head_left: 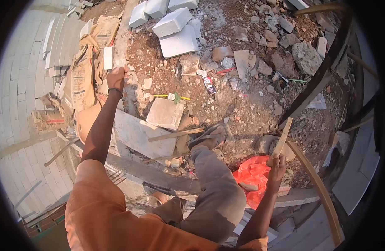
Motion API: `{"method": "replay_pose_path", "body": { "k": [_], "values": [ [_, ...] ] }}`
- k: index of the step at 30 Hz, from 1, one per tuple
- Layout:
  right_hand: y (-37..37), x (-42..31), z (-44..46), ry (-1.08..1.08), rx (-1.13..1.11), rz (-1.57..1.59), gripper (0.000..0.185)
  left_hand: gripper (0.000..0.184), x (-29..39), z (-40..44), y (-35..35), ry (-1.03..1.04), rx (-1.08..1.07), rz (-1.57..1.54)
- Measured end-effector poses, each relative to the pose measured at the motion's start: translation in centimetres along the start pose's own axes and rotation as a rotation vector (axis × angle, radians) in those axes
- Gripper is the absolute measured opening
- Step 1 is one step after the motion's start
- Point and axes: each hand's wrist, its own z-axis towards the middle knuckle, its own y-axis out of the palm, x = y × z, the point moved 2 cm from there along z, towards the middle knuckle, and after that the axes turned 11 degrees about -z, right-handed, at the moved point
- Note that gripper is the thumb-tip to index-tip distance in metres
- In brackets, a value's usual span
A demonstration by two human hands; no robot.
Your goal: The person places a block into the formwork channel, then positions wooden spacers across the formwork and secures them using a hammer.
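My left hand [116,78] is stretched forward at the upper left, fingers closed, just below a small white block [109,57]; what it holds, if anything, is too small to make out. My right hand [277,166], at the lower right, is closed around a short flat strip of wood [283,137] that points up and away. A crumpled red plastic bag [253,175] lies just left of the right hand. Beside the left hand are torn paper sacks [83,81].
White blocks [179,41] lie at the top centre, with rubble [307,58] at the upper right. A dark post [313,85] and a curved wooden beam [313,180] stand on the right. A stone slab [165,113] and grey board [142,133] lie ahead of my sandalled foot [213,136].
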Motion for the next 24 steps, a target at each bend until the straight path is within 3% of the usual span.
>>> {"method": "replay_pose_path", "body": {
  "k": [1, 2, 3, 4, 6, 8, 11, 13, 15, 18, 21, 22, 24],
  "values": [
    [2.5, 6.1, 1.9, -0.054, -0.054, -0.181, 0.033, 0.031, -4.0, 2.1, 1.0, 0.090, -0.025, 0.016],
    [5.2, 10.0, 2.1, -0.056, -0.093, -0.128, 0.034, 0.031, -2.3, 0.8, 3.5, -0.129, -0.013, 0.082],
    [7.8, 13.1, 1.8, -0.053, -0.137, -0.070, 0.035, 0.038, -6.6, 3.7, 5.5, 0.008, -0.077, 0.076],
    [10.1, 15.3, 1.3, -0.045, -0.101, -0.028, 0.034, 0.038, -9.2, 5.3, 8.7, -0.221, -0.009, -0.187],
    [13.3, 18.9, -0.1, -0.008, -0.029, 0.042, 0.033, 0.042, -11.8, 7.6, 14.6, -0.274, -0.047, -0.198],
    [14.5, 18.0, -2.0, 0.079, -0.050, 0.009, 0.032, 0.048, -18.0, 12.2, 19.9, -0.472, 0.015, -0.228],
    [16.1, 20.6, -4.3, 0.160, -0.072, 0.098, 0.032, 0.054, -15.9, 11.3, 24.5, -0.535, 0.181, -0.107],
    [16.2, 20.2, -5.9, 0.180, -0.094, 0.073, 0.037, 0.057, -20.0, 15.6, 24.9, -0.421, 0.168, -0.264],
    [15.8, 20.0, -6.8, 0.235, -0.123, -0.010, 0.028, 0.059, -22.1, 17.7, 25.4, -0.378, 0.090, -0.466],
    [16.5, 20.5, -7.7, 0.313, -0.145, 0.071, 0.023, 0.058, -19.2, 15.2, 25.0, -0.436, -0.096, -0.766],
    [18.1, 18.7, -7.0, 0.342, -0.116, 0.280, 0.023, 0.055, -18.6, 10.1, 26.3, -0.337, -0.031, -0.670],
    [18.3, 18.0, -6.7, 0.345, -0.105, 0.346, 0.023, 0.053, -17.9, 9.4, 26.4, -0.459, 0.063, -0.791],
    [18.2, 17.5, -6.6, 0.313, -0.091, 0.309, 0.023, 0.053, -16.7, 9.6, 26.7, -0.491, -0.057, -0.967]
  ]
}}
